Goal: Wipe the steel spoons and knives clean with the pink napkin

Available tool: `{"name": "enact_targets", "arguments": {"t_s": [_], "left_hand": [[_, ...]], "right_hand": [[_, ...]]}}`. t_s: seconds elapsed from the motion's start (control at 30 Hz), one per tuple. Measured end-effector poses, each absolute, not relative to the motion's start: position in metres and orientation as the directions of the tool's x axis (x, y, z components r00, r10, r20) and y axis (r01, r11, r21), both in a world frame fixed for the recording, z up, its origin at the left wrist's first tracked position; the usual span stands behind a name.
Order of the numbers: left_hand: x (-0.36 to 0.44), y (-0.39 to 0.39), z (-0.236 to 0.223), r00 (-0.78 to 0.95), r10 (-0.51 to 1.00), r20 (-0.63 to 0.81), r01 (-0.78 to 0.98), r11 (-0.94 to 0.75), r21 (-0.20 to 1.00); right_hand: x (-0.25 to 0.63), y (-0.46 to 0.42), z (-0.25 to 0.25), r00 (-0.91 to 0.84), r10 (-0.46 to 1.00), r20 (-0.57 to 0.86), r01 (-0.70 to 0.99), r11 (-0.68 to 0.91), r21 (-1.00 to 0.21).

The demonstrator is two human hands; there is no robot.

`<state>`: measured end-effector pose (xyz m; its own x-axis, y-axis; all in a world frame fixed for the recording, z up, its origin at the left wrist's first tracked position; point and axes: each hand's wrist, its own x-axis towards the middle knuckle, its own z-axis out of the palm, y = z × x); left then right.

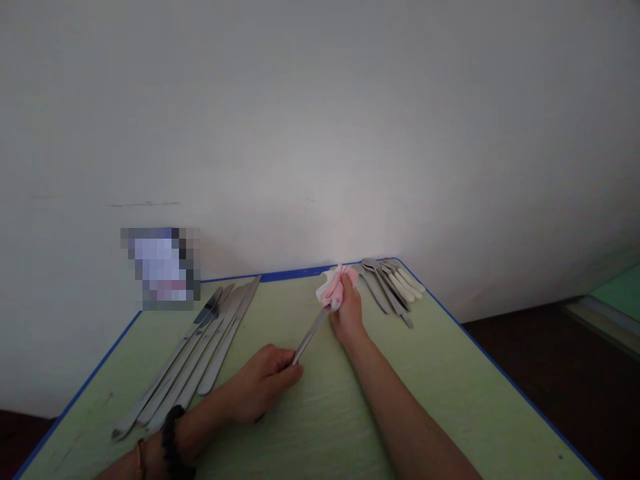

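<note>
My left hand (267, 383) is closed around the lower end of a long, flat metal cutlery piece (314, 332), held slanting up to the right above the table. A pink and white cloth (330, 288) is bunched over its far end, so I cannot tell whether it is a knife, spoon or fork. Gripping that cloth is my right hand (350, 313), fingers wrapped round it. Several table knives (215, 367) lie side by side left of my left hand. Beyond my right hand rests a group of spoons and other cutlery (385, 287), some with cream handles.
The light green table (420, 400) has a blue edge and stands against a pale wall (320, 133). At its back left corner is a pixelated object (160, 267) that I cannot make out. Dark floor (540, 360) shows to the right.
</note>
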<state>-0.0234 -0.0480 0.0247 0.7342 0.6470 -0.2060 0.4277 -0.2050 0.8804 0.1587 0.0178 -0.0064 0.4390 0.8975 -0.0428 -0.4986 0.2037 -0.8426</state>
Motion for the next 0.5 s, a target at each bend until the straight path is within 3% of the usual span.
{"name": "enact_targets", "arguments": {"t_s": [0.1, 0.2, 0.33, 0.5], "left_hand": [[-0.027, -0.049, 0.022, 0.767, 0.622, -0.161, 0.415, -0.289, 0.862], [-0.030, -0.051, 0.014, 0.721, 0.676, -0.150, 0.375, -0.199, 0.905], [-0.030, -0.051, 0.005, 0.637, 0.763, -0.106, 0.270, -0.092, 0.958], [-0.020, -0.051, 0.007, 0.539, 0.808, -0.238, 0.266, 0.106, 0.958]], "right_hand": [[0.170, 0.017, -0.001, 0.459, 0.884, -0.093, -0.628, 0.248, -0.738], [0.175, 0.017, 0.000, 0.415, 0.900, -0.131, -0.627, 0.179, -0.758], [0.167, 0.012, -0.002, 0.255, 0.966, -0.035, -0.419, 0.078, -0.905], [0.150, -0.001, 0.005, -0.150, 0.987, 0.058, -0.184, 0.030, -0.982]]}}
